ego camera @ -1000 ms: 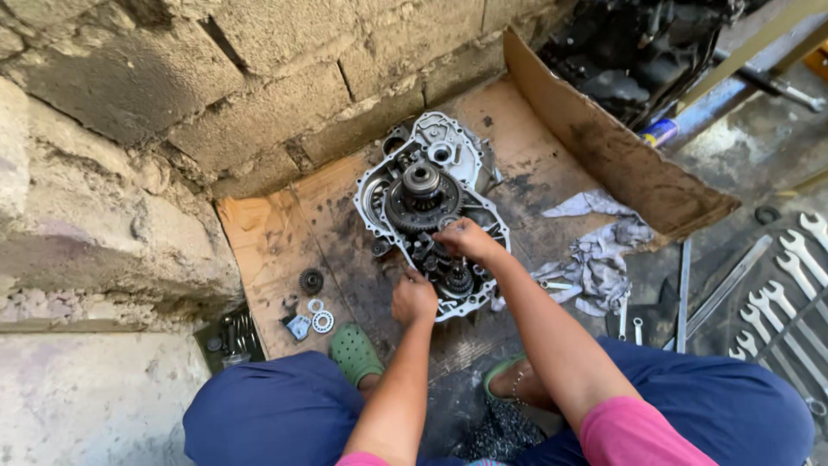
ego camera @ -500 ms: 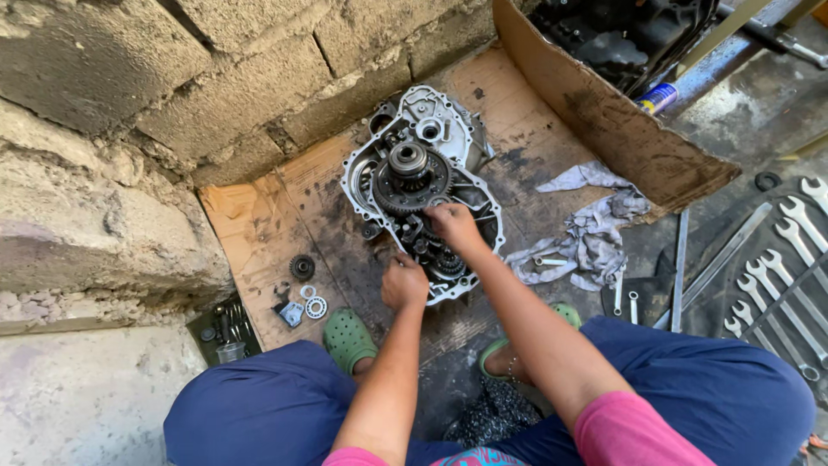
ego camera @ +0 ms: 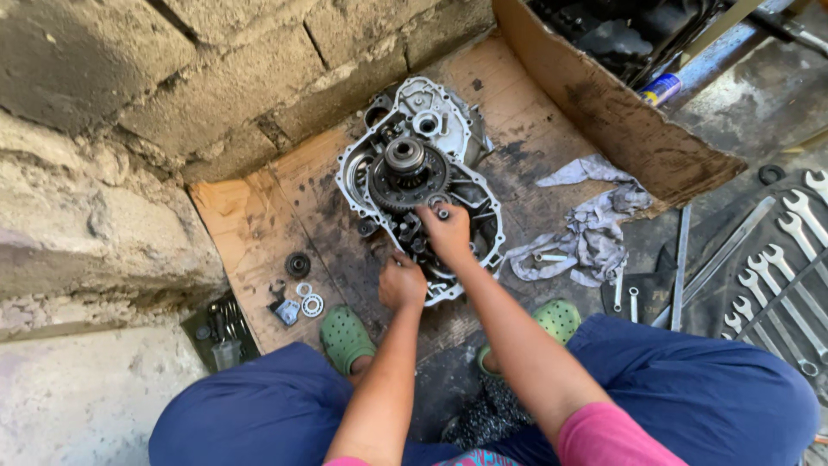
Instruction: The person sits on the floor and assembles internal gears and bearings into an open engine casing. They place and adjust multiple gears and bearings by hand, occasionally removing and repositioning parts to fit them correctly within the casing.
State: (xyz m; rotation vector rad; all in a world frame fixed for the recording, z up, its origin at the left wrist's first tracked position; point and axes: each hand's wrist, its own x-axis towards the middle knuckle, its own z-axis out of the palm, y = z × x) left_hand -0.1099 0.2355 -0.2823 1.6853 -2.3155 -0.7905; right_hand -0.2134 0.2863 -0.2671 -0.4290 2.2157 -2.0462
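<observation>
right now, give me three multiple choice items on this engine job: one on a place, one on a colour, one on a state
1. Where does the engine case lie?
A. on a sheet of cardboard by the block wall
B. on a steel bench
C. inside a plastic tub

2. What colour are the clogs on the person's feet?
A. red
B. green
C. white

3. What are the hands doing?
A. both rest on the knees
B. both hold a spanner
C. both are at the open case, below its large gear

Answers:
1. A: brown cardboard shows under the case on all sides.
2. B: both clogs are green.
3. C: the right hand sits on the case's inner parts and the left hand at its lower edge.
</observation>
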